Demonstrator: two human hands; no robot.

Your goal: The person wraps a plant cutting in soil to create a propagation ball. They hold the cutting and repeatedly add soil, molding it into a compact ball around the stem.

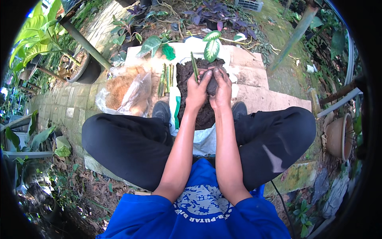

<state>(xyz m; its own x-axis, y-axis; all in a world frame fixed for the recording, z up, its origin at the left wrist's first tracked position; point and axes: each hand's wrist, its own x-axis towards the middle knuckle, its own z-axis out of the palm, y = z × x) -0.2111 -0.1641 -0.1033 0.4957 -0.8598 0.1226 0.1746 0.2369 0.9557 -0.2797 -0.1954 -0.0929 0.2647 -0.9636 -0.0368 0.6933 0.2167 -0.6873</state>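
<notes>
My left hand and my right hand press together around a rounded clump of dark soil. A narrow green leaf cutting with pale edges sticks up by my left thumb; its lower end is hidden by that hand. Beneath both hands, loose dark soil is heaped on an opened white sack. Several striped leaf cuttings lie to the left of the soil. Further left, brown coconut-like fibre fills a clear plastic bag.
Flattened cardboard lies under the sack, with a bundle of green twine or netting near its far edge. A variegated leafy plant leans over the soil. A black plant pot stands left, a clay-coloured pot right. Metal posts rise nearby.
</notes>
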